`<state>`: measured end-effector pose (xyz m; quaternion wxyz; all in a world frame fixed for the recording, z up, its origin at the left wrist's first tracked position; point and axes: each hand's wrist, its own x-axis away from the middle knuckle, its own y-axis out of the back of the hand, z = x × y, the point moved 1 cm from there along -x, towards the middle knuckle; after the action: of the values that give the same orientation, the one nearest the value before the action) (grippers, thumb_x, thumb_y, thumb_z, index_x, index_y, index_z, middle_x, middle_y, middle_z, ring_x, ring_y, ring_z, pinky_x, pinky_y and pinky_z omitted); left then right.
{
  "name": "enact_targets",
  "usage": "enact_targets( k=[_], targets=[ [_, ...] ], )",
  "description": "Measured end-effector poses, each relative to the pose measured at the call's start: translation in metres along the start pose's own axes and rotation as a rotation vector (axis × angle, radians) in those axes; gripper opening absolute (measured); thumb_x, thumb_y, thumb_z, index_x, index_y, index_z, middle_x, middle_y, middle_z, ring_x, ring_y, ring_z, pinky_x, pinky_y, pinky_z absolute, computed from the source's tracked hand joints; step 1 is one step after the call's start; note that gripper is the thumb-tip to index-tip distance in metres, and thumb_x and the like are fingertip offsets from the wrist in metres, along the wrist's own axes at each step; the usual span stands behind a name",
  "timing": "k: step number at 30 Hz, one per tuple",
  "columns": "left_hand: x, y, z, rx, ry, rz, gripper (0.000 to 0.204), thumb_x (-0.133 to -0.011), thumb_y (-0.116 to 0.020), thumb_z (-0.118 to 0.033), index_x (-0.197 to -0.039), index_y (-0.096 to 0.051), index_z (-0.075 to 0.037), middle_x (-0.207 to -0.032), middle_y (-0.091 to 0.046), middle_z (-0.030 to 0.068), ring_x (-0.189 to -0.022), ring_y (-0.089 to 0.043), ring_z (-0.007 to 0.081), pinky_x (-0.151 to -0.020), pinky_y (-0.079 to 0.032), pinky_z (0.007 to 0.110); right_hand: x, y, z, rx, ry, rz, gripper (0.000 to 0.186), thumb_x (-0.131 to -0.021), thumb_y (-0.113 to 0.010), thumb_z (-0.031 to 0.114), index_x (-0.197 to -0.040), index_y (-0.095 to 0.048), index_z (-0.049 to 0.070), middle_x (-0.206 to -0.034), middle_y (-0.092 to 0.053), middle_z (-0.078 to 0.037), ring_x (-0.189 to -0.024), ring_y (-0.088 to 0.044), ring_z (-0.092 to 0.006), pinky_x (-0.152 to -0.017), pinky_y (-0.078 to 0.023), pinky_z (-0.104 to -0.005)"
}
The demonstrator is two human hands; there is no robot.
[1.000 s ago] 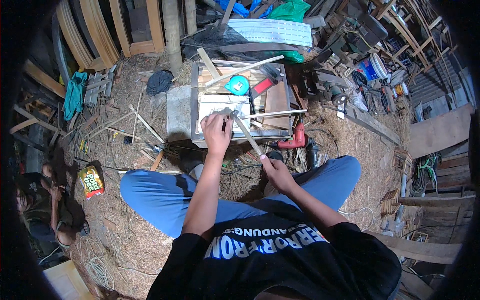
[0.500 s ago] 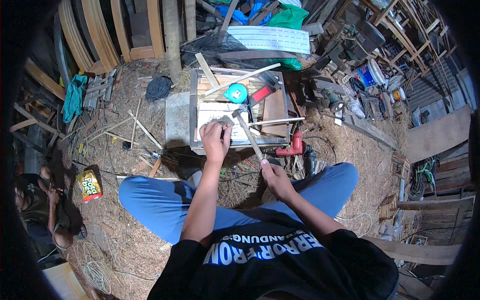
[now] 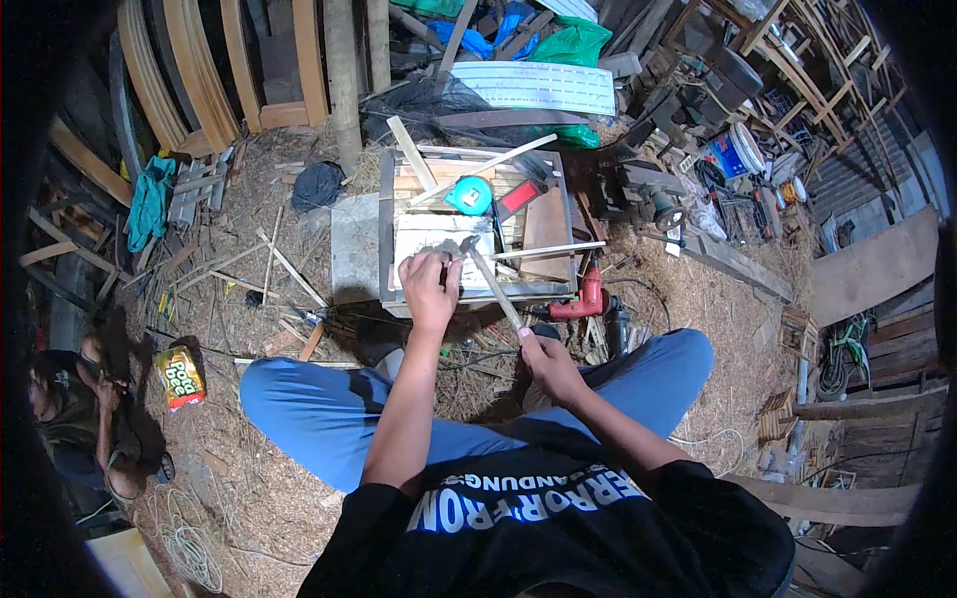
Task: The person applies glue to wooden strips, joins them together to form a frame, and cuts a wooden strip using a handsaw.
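One hammer (image 3: 494, 287) is gripped near its handle's end by the right hand (image 3: 550, 366), likely for leverage, its head inside the table's (image 3: 387, 229) near edge. The left hand (image 3: 429, 284), perhaps steadying, curls over a white slab (image 3: 419, 231); its hold I cannot tell.

Slab (image 3: 431, 232) lay on bench (image 3: 387, 224), w/ tape measure (image 3: 471, 195) behind it, hammer (image 3: 495, 288) over its front R corner; drill (image 3: 583, 303) nr bench's R side, prob. on ground (image 3: 254, 439).

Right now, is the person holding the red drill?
No, the red drill lies beside the low worktable, while the right hand grips a hammer and the left hand is at the white slab.
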<state>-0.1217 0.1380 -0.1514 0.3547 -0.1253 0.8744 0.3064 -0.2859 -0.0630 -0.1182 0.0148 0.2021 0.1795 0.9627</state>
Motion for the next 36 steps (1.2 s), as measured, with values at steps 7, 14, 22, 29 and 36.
enact_targets(
  k=[7, 14, 22, 29, 36],
  targets=[
    [-0.001, 0.0, 0.0, 0.032, -0.017, -0.006, 0.019, -0.089, -0.081, -0.018, -0.091, -0.065, -0.008, -0.091, -0.071, 0.008, -0.092, -0.066, 0.0301, -0.094, -0.044, 0.046, 0.002, 0.0, 0.009, -0.066, 0.044, -0.036, 0.065, -0.111, -0.047, 0.054, -0.092, -0.061, -0.007, -0.071, -0.05, -0.007, -0.074, -0.047, -0.0163, -0.069, -0.044, -0.0403],
    [0.001, 0.001, -0.002, 0.001, 0.009, -0.019, 0.019, -0.09, -0.08, -0.018, -0.09, -0.064, -0.007, -0.09, -0.07, 0.0085, -0.095, -0.067, 0.0303, -0.094, -0.044, 0.046, 0.002, -0.007, 0.006, -0.005, 0.013, -0.037, 0.067, -0.11, -0.045, 0.056, -0.089, -0.058, -0.007, -0.07, -0.05, -0.009, -0.072, -0.047, -0.0174, -0.068, -0.044, -0.0425],
    [0.0, 0.0, -0.002, 0.006, 0.001, -0.018, 0.018, -0.09, -0.079, -0.017, -0.09, -0.064, -0.006, -0.088, -0.07, 0.0089, -0.096, -0.066, 0.0309, -0.095, -0.043, 0.047, 0.003, -0.002, 0.008, -0.014, -0.064, 0.023, 0.068, -0.111, -0.045, 0.056, -0.087, -0.058, -0.006, -0.069, -0.05, -0.005, -0.07, -0.044, -0.0146, -0.065, -0.042, -0.0387],
    [0.004, 0.001, 0.001, 0.0, 0.023, 0.033, 0.018, -0.09, -0.079, -0.016, -0.09, -0.063, -0.006, -0.09, -0.071, 0.0095, -0.096, -0.066, 0.0307, -0.095, -0.043, 0.047, 0.003, -0.002, 0.007, 0.033, -0.03, -0.016, 0.067, -0.112, -0.045, 0.054, -0.087, -0.059, -0.006, -0.071, -0.048, -0.004, -0.072, -0.044, -0.014, -0.066, -0.044, -0.0383],
    [0.002, 0.0, 0.001, 0.022, -0.011, -0.016, 0.018, -0.089, -0.079, -0.016, -0.089, -0.063, -0.007, -0.092, -0.071, 0.0098, -0.096, -0.066, 0.0305, -0.096, -0.043, 0.046, 0.005, -0.001, 0.009, -0.007, 0.046, -0.053, 0.069, -0.111, -0.046, 0.055, -0.09, -0.06, -0.009, -0.071, -0.05, -0.011, -0.074, -0.046, -0.018, -0.071, -0.046, -0.0424]
  ],
)
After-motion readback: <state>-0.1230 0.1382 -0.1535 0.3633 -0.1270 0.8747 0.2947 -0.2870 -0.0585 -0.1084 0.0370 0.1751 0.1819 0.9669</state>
